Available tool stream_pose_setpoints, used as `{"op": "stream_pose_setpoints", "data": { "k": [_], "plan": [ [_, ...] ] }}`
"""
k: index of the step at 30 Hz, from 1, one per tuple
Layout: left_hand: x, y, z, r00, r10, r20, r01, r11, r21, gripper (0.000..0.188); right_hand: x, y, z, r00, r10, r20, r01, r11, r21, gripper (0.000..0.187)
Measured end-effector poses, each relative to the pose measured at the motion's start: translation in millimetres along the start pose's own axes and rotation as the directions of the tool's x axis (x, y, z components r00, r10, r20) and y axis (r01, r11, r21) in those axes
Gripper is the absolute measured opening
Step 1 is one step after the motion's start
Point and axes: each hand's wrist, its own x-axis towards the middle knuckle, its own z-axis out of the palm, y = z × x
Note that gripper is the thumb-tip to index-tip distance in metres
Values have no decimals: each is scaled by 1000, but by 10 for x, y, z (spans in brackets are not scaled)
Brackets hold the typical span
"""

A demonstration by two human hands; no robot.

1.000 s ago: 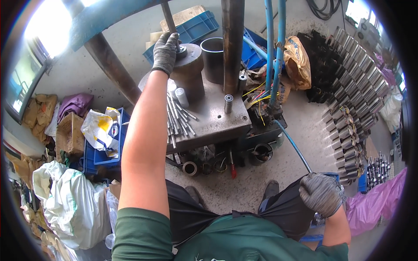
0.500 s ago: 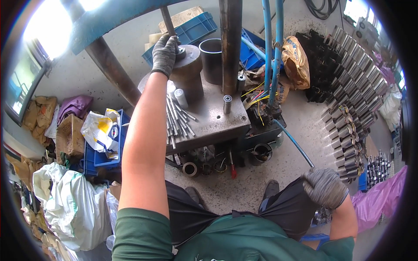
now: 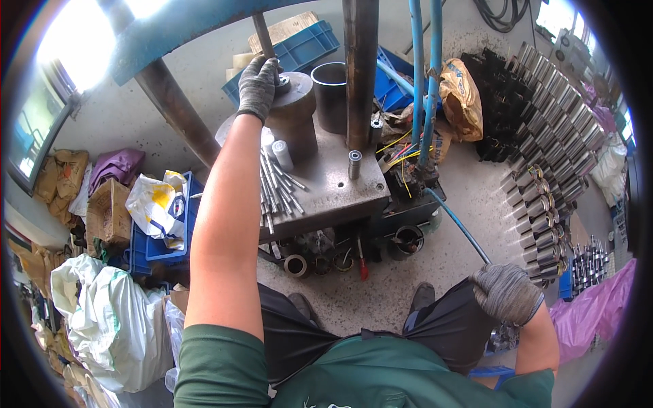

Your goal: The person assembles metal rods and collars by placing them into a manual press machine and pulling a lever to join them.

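Head view: your left hand [image 3: 258, 85] grips the small part atop the upright steel cylinder [image 3: 294, 112] at the press plate's [image 3: 333, 194] far-left corner; right hand [image 3: 507, 292] curled low, contents unclear

Upright grey steel cylinder [image 3: 292, 115] on the press table [image 3: 333, 187], small ring atop.

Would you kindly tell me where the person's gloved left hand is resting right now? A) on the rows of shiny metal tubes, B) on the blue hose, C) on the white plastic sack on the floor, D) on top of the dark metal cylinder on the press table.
D: the left hand lies on top of the dark metal cylinder standing on the press table.
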Motion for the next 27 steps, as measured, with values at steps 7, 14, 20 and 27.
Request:
{"op": "stream_pose_setpoints", "data": {
  "k": [7, 14, 20, 27],
  "plan": [
    [5, -23, -24, 999, -36, 8, 36, 999, -23, 24, 12, -2, 3, 996, 27, -81, -25, 1000, 19, 19],
    [21, -32, -13, 999, -43, 9, 43, 998, -46, 24, 44, 61, -23, 991, 47, -127, -35, 995, 93, 24],
    [-54, 98, 27, 1000, -7, 0, 7, 1000, 20, 24, 214, 139, -207, 831, -24, -555, -43, 993, -107, 27],
    [-30, 33, 31, 1000, -3, -2, 3, 996, 89, 24, 1156, 479, -932, 421, -5, -907, 45, 999, 15, 21]
  ]
}}
